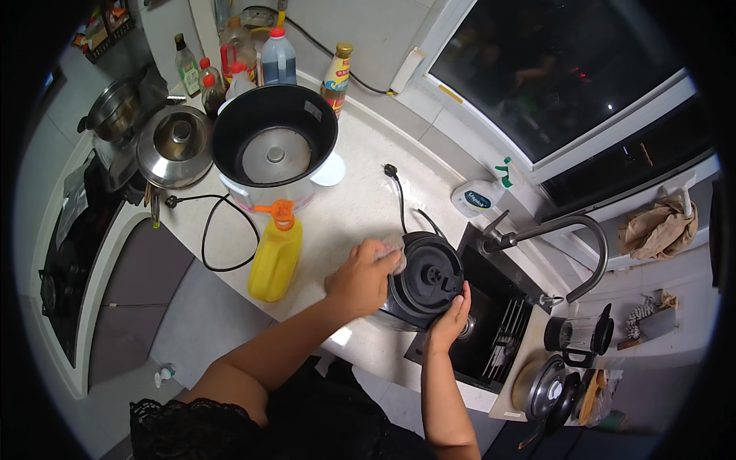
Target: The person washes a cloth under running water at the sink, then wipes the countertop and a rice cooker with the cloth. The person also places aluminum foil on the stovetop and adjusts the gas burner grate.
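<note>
A round black appliance [431,274] with a raised, vented centre sits on the pale countertop at the sink's left edge. Its power cord runs away from me to a black plug [390,170]. In my left hand [359,282] is a crumpled pale cloth [398,254], pinched against the appliance's left rim. The cloth is slightly blurred, and my fingers partly cover it. My right hand [450,320] grips the appliance's near right side, its fingers along the rim.
Left of the appliance stands a yellow jug [274,257] with an orange cap. Behind it is a large black-lined pot [276,136] beside a lidded steel pan [175,146]. Bottles crowd the back corner. The dark sink [491,330], faucet [567,224] and spray bottle [475,198] are at right.
</note>
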`<state>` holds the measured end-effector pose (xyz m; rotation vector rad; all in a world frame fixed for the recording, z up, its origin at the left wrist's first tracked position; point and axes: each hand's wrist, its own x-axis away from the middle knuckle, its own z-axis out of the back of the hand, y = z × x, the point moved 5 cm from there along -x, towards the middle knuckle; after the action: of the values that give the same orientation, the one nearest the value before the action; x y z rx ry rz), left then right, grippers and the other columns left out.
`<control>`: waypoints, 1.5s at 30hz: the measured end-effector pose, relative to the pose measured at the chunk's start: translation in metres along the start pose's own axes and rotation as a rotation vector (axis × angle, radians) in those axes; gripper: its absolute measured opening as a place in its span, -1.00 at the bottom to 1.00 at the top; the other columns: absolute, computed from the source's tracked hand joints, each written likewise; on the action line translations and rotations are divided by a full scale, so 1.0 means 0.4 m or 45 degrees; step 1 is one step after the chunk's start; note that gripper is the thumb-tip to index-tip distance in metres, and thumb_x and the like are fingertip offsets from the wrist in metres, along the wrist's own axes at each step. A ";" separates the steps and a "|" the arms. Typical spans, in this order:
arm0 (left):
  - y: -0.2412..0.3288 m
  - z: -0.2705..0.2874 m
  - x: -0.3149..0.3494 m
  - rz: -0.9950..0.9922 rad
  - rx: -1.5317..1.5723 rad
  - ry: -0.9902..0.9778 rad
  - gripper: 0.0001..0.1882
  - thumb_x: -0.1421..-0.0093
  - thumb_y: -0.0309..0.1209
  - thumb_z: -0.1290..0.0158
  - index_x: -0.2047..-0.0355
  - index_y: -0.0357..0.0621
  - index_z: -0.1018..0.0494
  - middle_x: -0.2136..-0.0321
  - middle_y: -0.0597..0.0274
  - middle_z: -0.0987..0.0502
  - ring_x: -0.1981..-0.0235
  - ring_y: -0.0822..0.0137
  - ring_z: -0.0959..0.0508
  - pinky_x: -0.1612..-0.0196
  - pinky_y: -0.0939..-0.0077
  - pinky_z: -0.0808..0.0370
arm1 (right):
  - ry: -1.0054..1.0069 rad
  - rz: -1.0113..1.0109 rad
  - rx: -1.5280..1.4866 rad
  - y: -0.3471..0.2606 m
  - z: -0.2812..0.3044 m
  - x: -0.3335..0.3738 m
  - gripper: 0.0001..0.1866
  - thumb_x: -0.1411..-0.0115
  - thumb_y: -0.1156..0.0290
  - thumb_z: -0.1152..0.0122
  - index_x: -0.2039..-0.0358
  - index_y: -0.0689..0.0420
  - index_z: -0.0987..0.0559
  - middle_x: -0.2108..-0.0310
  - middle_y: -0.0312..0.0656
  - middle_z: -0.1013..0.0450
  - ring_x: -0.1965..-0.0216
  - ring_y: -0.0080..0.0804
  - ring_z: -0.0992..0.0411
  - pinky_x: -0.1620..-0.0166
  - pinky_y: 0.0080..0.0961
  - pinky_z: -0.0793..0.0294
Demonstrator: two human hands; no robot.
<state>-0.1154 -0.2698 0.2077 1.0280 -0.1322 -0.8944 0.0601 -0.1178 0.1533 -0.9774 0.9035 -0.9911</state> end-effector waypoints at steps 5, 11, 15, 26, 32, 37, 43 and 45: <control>0.056 0.019 0.108 -0.102 -0.403 -0.110 -0.73 -0.06 -0.47 -0.02 0.22 0.03 -0.58 0.23 0.12 -0.42 0.17 0.08 -0.45 0.24 0.28 -0.47 | -0.053 -0.053 -0.139 0.003 0.000 -0.003 -0.57 -0.36 0.36 0.25 -0.16 0.30 -0.30 -0.13 -0.06 -0.30 -0.12 -0.34 -0.26 -0.19 -0.50 -0.14; 0.017 0.035 -0.012 -0.036 -0.111 0.021 -0.91 -0.02 -0.39 -0.09 0.43 0.03 -0.58 0.28 0.16 -0.43 0.24 0.12 -0.45 0.26 0.25 -0.46 | -0.088 -0.013 -0.059 -0.023 -0.013 0.002 -0.56 -0.36 0.38 0.27 -0.17 0.32 -0.27 -0.13 0.01 -0.29 -0.13 -0.29 -0.26 -0.20 -0.48 -0.14; -0.031 0.025 -0.094 0.028 0.018 -0.063 -0.89 0.00 -0.35 -0.15 0.46 -0.08 -0.58 0.30 0.07 -0.44 0.24 0.05 -0.45 0.17 0.30 -0.43 | -0.039 0.010 0.089 -0.037 -0.029 0.008 -0.56 -0.36 0.38 0.29 -0.17 0.32 -0.26 -0.12 0.06 -0.30 -0.13 -0.22 -0.28 -0.19 -0.47 -0.14; -0.106 -0.068 -0.245 0.253 0.171 -0.063 -0.85 0.06 -0.29 -0.22 0.46 -0.02 -0.58 0.36 0.04 -0.47 0.27 0.06 -0.51 0.17 0.29 -0.46 | 0.021 0.103 0.212 -0.059 -0.037 0.014 -0.58 -0.36 0.38 0.28 -0.16 0.29 -0.28 -0.10 0.10 -0.32 -0.12 -0.14 -0.30 -0.16 -0.42 -0.19; -0.016 -0.006 -0.014 0.063 -0.035 0.261 -0.87 -0.02 -0.40 -0.14 0.37 -0.06 -0.57 0.36 0.09 -0.44 0.31 0.08 -0.48 0.28 0.25 -0.44 | 0.063 0.078 0.248 -0.077 -0.036 0.022 -0.58 -0.37 0.37 0.30 -0.16 0.26 -0.28 -0.11 0.10 -0.31 -0.12 -0.12 -0.30 -0.17 -0.40 -0.18; 0.074 -0.020 0.079 -0.184 -0.455 0.291 -0.85 -0.01 -0.44 -0.12 0.37 -0.12 -0.57 0.36 0.18 -0.44 0.34 0.16 -0.47 0.35 0.29 -0.44 | 0.069 0.095 0.239 -0.071 -0.036 0.018 -0.58 -0.37 0.36 0.30 -0.16 0.26 -0.28 -0.10 0.10 -0.32 -0.12 -0.10 -0.30 -0.17 -0.40 -0.19; 0.139 -0.091 0.173 -0.418 -0.230 0.096 -0.93 0.02 -0.41 -0.13 0.50 -0.09 -0.55 0.44 0.25 -0.42 0.38 0.23 -0.46 0.42 0.35 -0.44 | 0.029 0.087 0.257 -0.071 -0.031 0.013 -0.58 -0.36 0.35 0.29 -0.16 0.25 -0.28 -0.11 0.11 -0.31 -0.13 -0.07 -0.29 -0.16 -0.38 -0.20; 0.134 -0.046 0.147 -0.378 -0.121 0.262 -0.93 0.03 -0.44 -0.12 0.49 -0.11 -0.53 0.44 0.21 -0.41 0.39 0.19 -0.46 0.42 0.33 -0.43 | 0.044 0.143 0.271 -0.068 -0.030 0.005 -0.58 -0.36 0.35 0.29 -0.16 0.25 -0.28 -0.11 0.11 -0.32 -0.13 -0.06 -0.30 -0.16 -0.37 -0.21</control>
<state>-0.0369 -0.2869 0.2225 1.0601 0.2397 -1.0452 0.0430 -0.1290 0.1749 -0.7243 0.8530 -0.9889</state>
